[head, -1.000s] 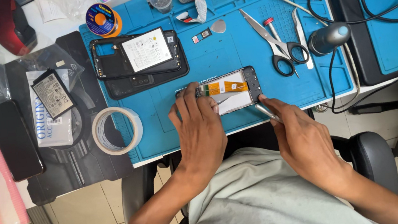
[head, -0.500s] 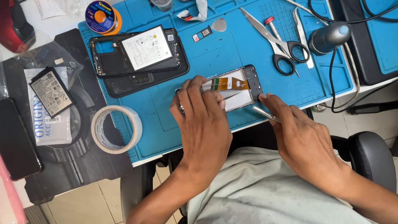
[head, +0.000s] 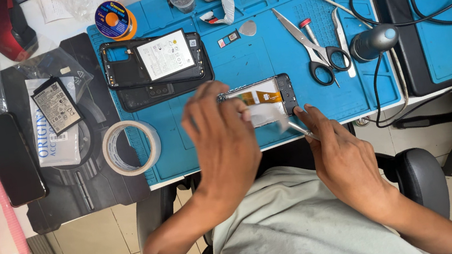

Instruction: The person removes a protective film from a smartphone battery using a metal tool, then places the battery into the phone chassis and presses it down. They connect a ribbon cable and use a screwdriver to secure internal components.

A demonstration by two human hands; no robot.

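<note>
Bent over an opened phone (head: 268,96) lying flat on the blue mat (head: 348,94), close to the front edge of the bench (head: 90,187). Has raised the left hand (head: 224,138), which pressed flat on the phone's 9 o'clock end half a second ago and now blurs just above it. Shows a white strip (head: 267,115) standing up from the phone's 6 o'clock edge where none showed before, which reads as the strip coming loose rather than the phone shifting. Cannot tell whether the curled left fingers (head: 235,106) pinch that strip. Keeps the right hand (head: 341,153) at 4 o'clock of the phone, fingers (head: 308,120) closed around a thin metal tool (head: 298,129), its tip at the strip.

Little room toward 6 o'clock, with the mat ending just below the phone. Bare mat toward 3 o'clock. Scissors (head: 317,47) near at 1 o'clock, a phone frame with battery (head: 155,64) near at 10 o'clock, a tape roll (head: 131,147) farther off at 9 o'clock.
</note>
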